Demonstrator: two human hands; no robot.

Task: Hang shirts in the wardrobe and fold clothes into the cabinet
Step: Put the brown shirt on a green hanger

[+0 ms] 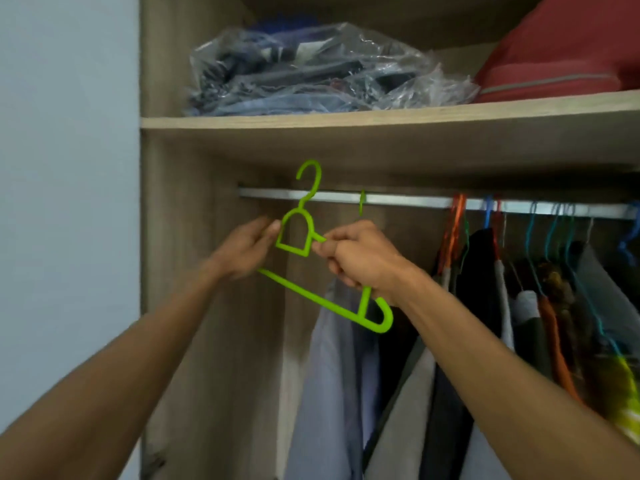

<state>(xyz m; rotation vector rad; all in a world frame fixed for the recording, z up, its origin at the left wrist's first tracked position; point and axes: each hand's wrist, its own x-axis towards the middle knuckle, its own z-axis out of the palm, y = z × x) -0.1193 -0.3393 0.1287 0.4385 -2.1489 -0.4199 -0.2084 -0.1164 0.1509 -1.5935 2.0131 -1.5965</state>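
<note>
A: Green plastic hanger (332, 308), bare of any garment, held tilted in front of the wardrobe rail (398, 199), hook (309, 180) crossing the rail's left end but not seated on it.

B: Grip?

A: Right hand (360, 259) closed round the right shoulder arm, just below and right of the rail's left end; fingers curled shut on the plastic. Left hand (247, 249) half open, fingertips (273, 226) touching the left edge of the neck loop; blurred, so firm pinch or mere contact not clear.

B: Handling, by the look of it?

A: Probably very light and stiff, with some flex along the thin bottom bar; smooth plastic, likely a little slippery. Not fragile, though the thin hook and neck could snap if twisted hard.

B: Best place to hold?

A: Neck loop just under the hook, for steering onto or off the rail; one shoulder arm as second hold to stop swinging.

B: Surroundings?

A: Hung shirts (332, 375) directly below the rail, packed hangers toward its right end, bagged clothes (311, 74) on the shelf (381, 117) above the rail.
</note>
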